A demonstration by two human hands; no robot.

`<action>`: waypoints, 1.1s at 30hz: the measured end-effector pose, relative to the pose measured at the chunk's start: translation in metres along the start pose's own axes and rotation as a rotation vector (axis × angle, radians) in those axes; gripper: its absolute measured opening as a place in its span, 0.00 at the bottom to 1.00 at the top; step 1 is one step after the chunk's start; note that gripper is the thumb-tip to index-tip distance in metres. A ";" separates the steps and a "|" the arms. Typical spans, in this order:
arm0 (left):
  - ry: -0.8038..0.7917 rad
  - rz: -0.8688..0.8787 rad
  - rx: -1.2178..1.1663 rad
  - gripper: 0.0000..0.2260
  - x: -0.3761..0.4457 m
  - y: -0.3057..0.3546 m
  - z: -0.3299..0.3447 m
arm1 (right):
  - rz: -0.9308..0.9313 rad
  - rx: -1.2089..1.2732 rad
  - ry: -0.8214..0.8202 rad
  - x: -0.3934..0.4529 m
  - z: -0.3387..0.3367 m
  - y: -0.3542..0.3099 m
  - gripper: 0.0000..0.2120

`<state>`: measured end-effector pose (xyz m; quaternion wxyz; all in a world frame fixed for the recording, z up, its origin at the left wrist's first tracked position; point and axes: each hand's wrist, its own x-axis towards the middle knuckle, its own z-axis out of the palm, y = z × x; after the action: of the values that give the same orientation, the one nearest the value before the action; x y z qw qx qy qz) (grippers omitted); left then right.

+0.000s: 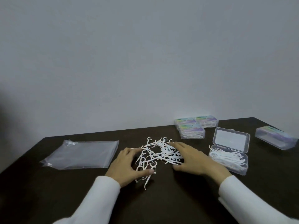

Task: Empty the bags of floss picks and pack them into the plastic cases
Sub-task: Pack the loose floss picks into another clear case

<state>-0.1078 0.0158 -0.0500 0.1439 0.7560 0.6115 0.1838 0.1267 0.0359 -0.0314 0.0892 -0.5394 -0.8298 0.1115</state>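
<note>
- Loose pile of floss picks (159,153) on dark table (178,199), between both hands.
- Left hand (125,166) cupped at the pile's left edge, fingers curled loosely, thumb touching picks; firm grip not evident.
- Right hand (192,156) flat, fingers spread over the pile's right side.
- Open case (229,152) just right, part-filled; empty bags (80,153) left.
- Picks likely light, stiff, prone to tangle: rake together, pinch bundle by handles.

I see a dark table (169,204) w/ a loose pile of floss picks (159,153) at center, flat clear bags (82,155) to the left, an open case (229,153) of picks to the right, closed labelled cases (196,126) behind it, one more (275,137) far right.
</note>
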 end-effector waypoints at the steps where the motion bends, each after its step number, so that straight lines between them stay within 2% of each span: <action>1: -0.016 -0.012 0.033 0.48 0.000 -0.002 0.000 | -0.006 -0.020 -0.009 0.004 0.000 -0.003 0.36; 4: -0.005 -0.005 0.103 0.46 0.002 0.000 0.003 | -0.023 -0.105 0.021 0.010 0.002 -0.005 0.25; 13: 0.091 0.093 -0.214 0.25 0.018 -0.006 0.012 | -0.206 -0.504 0.336 0.013 0.014 -0.007 0.05; 16: 0.096 0.105 -0.241 0.20 0.024 -0.005 0.010 | -0.191 -0.557 0.425 0.014 0.019 -0.007 0.08; 21: 0.073 0.123 -0.188 0.14 0.033 -0.001 0.003 | -0.166 -0.601 0.441 0.011 0.019 -0.010 0.10; 26: 0.097 0.187 0.023 0.10 0.038 0.007 0.000 | -0.105 -0.551 0.437 0.010 0.016 0.000 0.13; 28: 0.094 0.211 0.145 0.10 0.039 0.010 0.001 | -0.088 -0.464 0.446 0.007 0.015 -0.001 0.10; 30: 0.094 0.239 0.261 0.10 0.038 0.012 0.002 | -0.050 -0.303 0.417 0.003 0.013 -0.004 0.03; 33: 0.104 0.275 0.300 0.11 0.040 0.011 0.005 | 0.009 -0.008 0.431 0.000 0.014 0.000 0.09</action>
<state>-0.0891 0.0527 -0.0454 -0.0285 0.8347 0.5299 0.1475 0.1231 0.0348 -0.0453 0.2619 -0.5551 -0.7894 -0.0095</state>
